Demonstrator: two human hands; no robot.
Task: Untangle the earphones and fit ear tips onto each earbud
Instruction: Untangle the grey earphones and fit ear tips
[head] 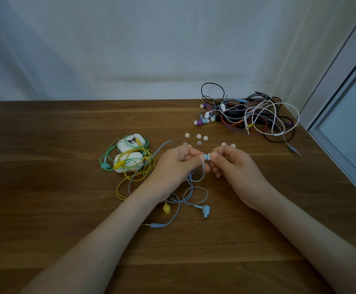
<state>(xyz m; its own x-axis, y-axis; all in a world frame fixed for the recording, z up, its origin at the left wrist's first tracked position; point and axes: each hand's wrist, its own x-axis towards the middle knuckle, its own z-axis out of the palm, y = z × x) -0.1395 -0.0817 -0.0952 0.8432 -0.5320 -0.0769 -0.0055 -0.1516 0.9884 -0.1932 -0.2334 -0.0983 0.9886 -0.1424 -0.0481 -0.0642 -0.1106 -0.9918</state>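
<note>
We pinch blue earbud [205,157] between left hand [174,166] fingertips; right hand [234,164] fingertips pinch white ear tip [209,156] against it.

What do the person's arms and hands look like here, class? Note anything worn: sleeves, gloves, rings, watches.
Both are bare. The left hand and right hand wear no gloves, and no rings show on the visible fingers. The left forearm and right forearm carry no sleeve, watch or bracelet down to the frame's lower edge. The visible nails look short and unpainted.
</note>
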